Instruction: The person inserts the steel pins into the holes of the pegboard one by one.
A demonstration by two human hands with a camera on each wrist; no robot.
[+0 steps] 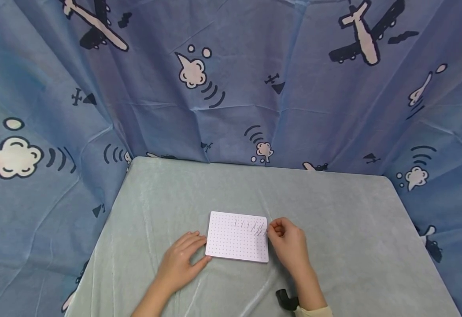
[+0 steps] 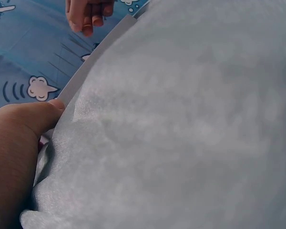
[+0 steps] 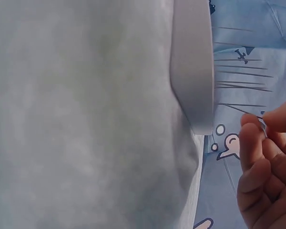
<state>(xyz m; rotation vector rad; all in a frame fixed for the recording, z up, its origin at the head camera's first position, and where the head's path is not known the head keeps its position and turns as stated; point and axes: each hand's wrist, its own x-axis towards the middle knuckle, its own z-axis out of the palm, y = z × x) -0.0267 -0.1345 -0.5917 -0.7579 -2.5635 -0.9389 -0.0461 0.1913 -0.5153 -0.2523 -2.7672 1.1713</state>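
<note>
A white board dotted with rows of small holes lies on the cloth. Several thin metal needles stand up from it near its far right part. My right hand is at the board's right edge. In the right wrist view, thumb and forefinger pinch a thin needle whose other end reaches to the board's top; whether it sits in a hole, I cannot tell. My left hand rests at the board's left side, fingertips by the left edge and thumb touching the near left corner, fingers fairly straight.
A pale grey-green cloth with folds covers the table. Blue curtains with printed planes and clouds hang behind and at both sides. A black device sits at the right wrist, by a pale yellow sleeve.
</note>
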